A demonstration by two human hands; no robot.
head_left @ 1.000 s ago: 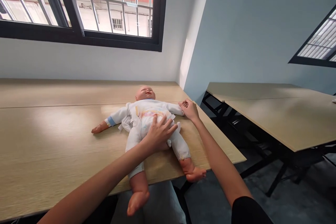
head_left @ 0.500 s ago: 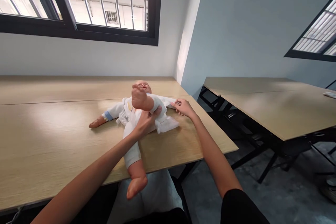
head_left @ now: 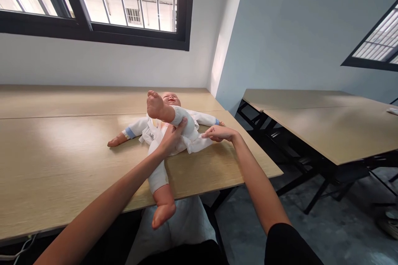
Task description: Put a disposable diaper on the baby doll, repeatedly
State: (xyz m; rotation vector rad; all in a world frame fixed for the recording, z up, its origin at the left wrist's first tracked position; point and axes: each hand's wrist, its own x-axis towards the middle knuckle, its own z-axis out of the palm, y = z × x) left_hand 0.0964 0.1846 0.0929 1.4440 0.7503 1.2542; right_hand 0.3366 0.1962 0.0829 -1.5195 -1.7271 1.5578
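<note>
A baby doll point(head_left: 158, 176) in white clothes with blue cuffs lies on its back on the wooden table point(head_left: 68, 165), head toward the wall. My left hand point(head_left: 173, 136) grips its raised leg around the thigh, so that the bare foot points up. The other leg stretches toward me, its foot past the table's front edge. With pinched fingers, my right hand point(head_left: 216, 133) holds a loose white flap of the doll's garment point(head_left: 200, 144) out to the right. Part of the doll's middle is hidden behind my left hand and the raised leg.
A barred window point(head_left: 130, 4) is set in the wall behind. To the right, across a gap, stands a second wooden table point(head_left: 311, 120) with a dark chair point(head_left: 348, 174) under its edge.
My right hand has left the doll's sleeve and moved down to the garment's flap, pulling it rightward. The raised leg has tilted left in my left hand, showing more of the doll's head.
</note>
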